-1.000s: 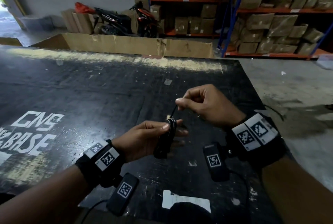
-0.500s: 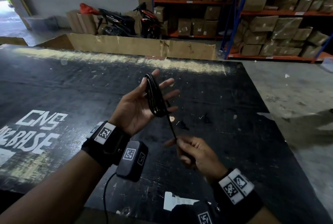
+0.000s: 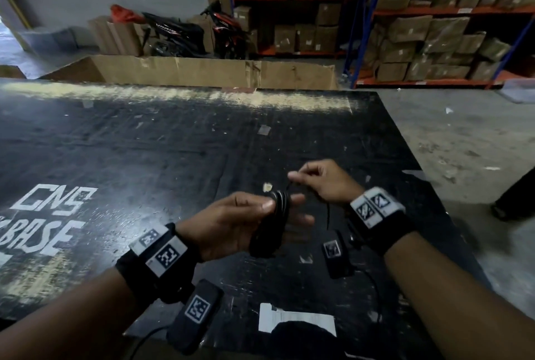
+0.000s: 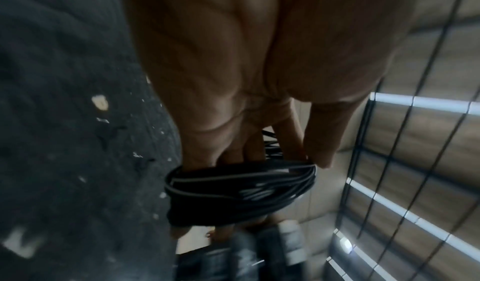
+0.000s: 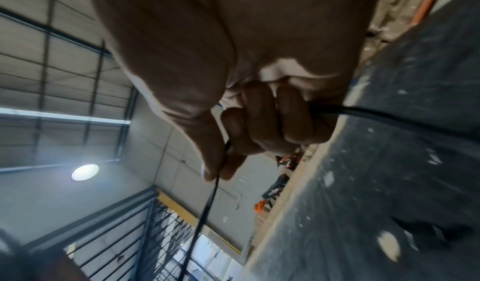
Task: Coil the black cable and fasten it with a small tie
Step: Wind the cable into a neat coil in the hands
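The black cable (image 3: 275, 220) is wound in several loops round the fingers of my left hand (image 3: 249, 218), held above the black table (image 3: 144, 157). My thumb presses the top of the loops. In the left wrist view the coil (image 4: 241, 191) wraps across the fingers. My right hand (image 3: 318, 183) is just right of and beyond the coil, pinching the cable's free end (image 5: 218, 174) between thumb and forefinger. A loose strand (image 3: 328, 215) hangs below that hand. No tie can be made out.
White lettering (image 3: 49, 215) marks the table's left part and a white paper scrap (image 3: 295, 320) lies near the front edge. A long cardboard box (image 3: 202, 71) stands behind the table. Shelves of cartons (image 3: 434, 35) and a motorbike (image 3: 179, 32) are beyond. Concrete floor (image 3: 463, 142) lies right.
My left hand dropped from raised and spread to low, with the thumb on the coil. My right hand swung from below the coil up beyond it, bringing the free end over.
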Action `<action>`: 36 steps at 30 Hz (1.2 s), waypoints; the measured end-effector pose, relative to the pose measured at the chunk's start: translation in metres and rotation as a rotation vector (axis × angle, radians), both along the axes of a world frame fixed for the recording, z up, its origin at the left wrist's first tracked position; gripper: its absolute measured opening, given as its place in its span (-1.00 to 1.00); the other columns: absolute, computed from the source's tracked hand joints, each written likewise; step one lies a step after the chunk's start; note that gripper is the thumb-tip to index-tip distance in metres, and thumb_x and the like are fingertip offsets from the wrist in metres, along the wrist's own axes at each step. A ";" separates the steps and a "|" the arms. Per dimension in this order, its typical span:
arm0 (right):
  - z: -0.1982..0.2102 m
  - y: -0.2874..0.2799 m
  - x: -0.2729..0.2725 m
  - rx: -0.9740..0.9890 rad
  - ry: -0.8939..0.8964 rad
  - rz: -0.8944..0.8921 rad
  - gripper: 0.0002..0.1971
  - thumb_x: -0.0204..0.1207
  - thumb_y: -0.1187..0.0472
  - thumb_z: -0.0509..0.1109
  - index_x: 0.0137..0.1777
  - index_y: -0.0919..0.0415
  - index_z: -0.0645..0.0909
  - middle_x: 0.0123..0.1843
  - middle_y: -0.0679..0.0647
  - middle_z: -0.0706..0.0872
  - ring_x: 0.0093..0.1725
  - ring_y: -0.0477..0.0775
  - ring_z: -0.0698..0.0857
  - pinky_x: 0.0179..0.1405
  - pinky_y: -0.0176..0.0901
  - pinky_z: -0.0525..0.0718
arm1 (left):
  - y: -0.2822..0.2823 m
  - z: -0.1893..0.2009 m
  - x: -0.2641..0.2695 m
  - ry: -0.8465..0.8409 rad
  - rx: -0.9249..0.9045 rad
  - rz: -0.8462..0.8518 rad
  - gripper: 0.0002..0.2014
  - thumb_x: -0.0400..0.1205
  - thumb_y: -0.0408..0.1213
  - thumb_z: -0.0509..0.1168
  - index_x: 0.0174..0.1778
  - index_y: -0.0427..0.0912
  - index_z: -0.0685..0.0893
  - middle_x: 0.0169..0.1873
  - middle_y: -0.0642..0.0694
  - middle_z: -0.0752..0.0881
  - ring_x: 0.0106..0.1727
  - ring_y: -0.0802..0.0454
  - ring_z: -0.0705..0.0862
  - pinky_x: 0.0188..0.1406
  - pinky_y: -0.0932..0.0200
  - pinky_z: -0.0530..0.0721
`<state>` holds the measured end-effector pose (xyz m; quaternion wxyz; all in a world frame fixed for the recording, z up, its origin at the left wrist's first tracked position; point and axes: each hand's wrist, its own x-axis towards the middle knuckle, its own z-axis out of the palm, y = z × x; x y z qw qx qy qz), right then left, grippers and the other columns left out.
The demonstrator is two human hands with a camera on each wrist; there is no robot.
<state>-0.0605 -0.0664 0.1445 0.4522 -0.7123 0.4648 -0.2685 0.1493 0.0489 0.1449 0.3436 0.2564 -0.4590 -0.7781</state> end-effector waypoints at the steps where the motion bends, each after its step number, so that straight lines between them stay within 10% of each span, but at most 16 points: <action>1: 0.016 -0.001 0.003 -0.046 0.026 -0.005 -0.73 0.56 0.06 0.52 -0.27 0.24 0.75 -0.74 -0.17 0.46 -0.72 -0.24 0.37 -0.67 -0.46 0.28 | 0.001 -0.005 -0.001 -0.057 -0.001 0.027 -0.45 0.79 -0.26 0.23 0.65 -0.50 0.37 0.60 -0.43 0.53 0.59 -0.54 0.50 0.54 -0.56 0.40; 5: 0.054 0.010 0.010 -0.144 0.056 0.038 -0.71 0.57 0.05 0.51 -0.23 0.27 0.79 -0.76 -0.24 0.50 -0.69 -0.32 0.48 -0.64 -0.54 0.32 | -0.008 -0.023 -0.003 -0.165 0.060 0.198 -0.53 0.80 -0.29 0.19 0.59 -0.48 0.48 0.56 -0.33 0.62 0.50 -0.39 0.65 0.38 -0.30 0.68; 10: 0.042 0.038 0.021 -0.127 -0.103 0.043 -0.73 0.65 0.17 0.41 -0.19 0.32 0.80 -0.58 -0.11 0.66 -0.56 -0.24 0.58 -0.40 -0.13 0.64 | -0.018 -0.026 -0.004 -0.143 0.058 0.415 -0.57 0.79 -0.17 0.18 0.56 -0.20 0.62 0.47 -0.29 0.71 0.52 -0.42 0.63 0.49 -0.56 0.43; 16: 0.010 0.071 0.026 0.067 -0.443 -0.002 -0.78 0.73 0.33 0.26 -0.01 0.45 0.69 -0.54 0.10 0.55 -0.69 -0.20 0.38 -0.66 -0.42 0.32 | -0.037 -0.014 0.001 0.180 0.134 0.595 -0.52 0.75 -0.10 0.17 0.62 -0.03 0.55 0.43 -0.31 0.73 0.28 -0.29 0.80 0.15 -0.33 0.82; 23: -0.043 0.088 0.030 0.265 -0.570 -0.113 -0.78 0.68 0.30 0.35 -0.18 0.19 0.74 -0.50 0.05 0.67 -0.65 -0.15 0.43 -0.61 -0.38 0.39 | -0.040 -0.002 -0.003 0.448 0.090 0.501 -0.49 0.81 -0.06 0.08 0.70 -0.07 0.41 0.57 -0.28 0.61 0.57 -0.41 0.59 0.42 -0.62 0.49; 27: -0.046 0.088 0.027 0.328 -0.635 -0.151 -0.81 0.63 0.34 0.40 -0.21 0.20 0.73 -0.45 0.11 0.73 -0.59 -0.07 0.56 -0.57 -0.33 0.53 | -0.040 -0.003 -0.005 0.563 0.126 0.466 -0.51 0.85 -0.06 0.08 0.69 -0.14 0.42 0.15 -0.14 0.87 0.30 -0.13 0.82 0.41 -0.65 0.52; 32: -0.044 0.082 0.024 0.274 -0.718 -0.197 -0.90 0.61 0.38 0.41 -0.14 0.29 0.68 -0.34 0.17 0.78 -0.45 -0.01 0.70 -0.47 -0.27 0.65 | -0.034 -0.009 -0.008 0.709 0.215 0.299 -0.55 0.88 -0.06 0.00 0.58 -0.18 0.55 -0.33 0.05 0.65 -0.36 0.24 0.65 0.39 -0.22 0.69; 36: -0.035 0.081 0.023 0.537 -0.950 -0.124 -0.97 0.55 0.29 0.42 -0.04 0.21 0.64 -0.07 0.20 0.83 -0.14 0.10 0.82 -0.21 -0.06 0.84 | -0.030 -0.014 -0.015 0.706 0.222 0.258 -0.50 0.90 -0.07 -0.12 0.46 -0.24 0.62 -0.44 0.07 0.36 -0.48 0.20 0.27 -0.13 0.27 0.64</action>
